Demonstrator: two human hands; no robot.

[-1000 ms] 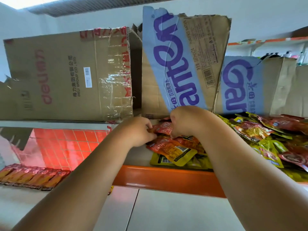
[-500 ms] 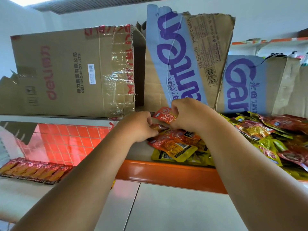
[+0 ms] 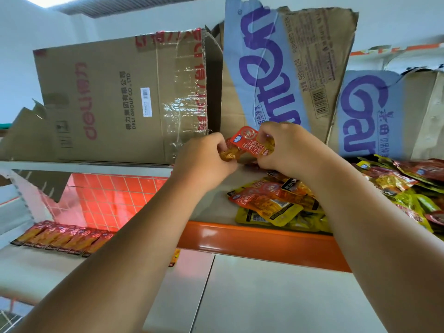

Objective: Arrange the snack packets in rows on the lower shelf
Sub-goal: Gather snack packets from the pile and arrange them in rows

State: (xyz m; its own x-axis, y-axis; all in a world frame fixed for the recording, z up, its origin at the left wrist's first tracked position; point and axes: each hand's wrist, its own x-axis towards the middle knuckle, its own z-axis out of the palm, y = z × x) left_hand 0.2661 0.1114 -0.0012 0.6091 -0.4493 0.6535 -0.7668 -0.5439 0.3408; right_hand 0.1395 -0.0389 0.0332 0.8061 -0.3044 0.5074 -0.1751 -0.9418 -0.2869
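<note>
Hands both raised over the upper shelf [image 3: 240, 239]. We note the left hand [image 3: 204, 162] and right hand [image 3: 288, 150] each pinching red snack packets [image 3: 247, 141] held between them, clear of the loose packet pile [image 3: 271, 205]. On the lower shelf [image 3: 36, 267], a packet row [image 3: 62, 239] lies side by side. Cardboard boxes [image 3: 108, 99] stand behind
</note>
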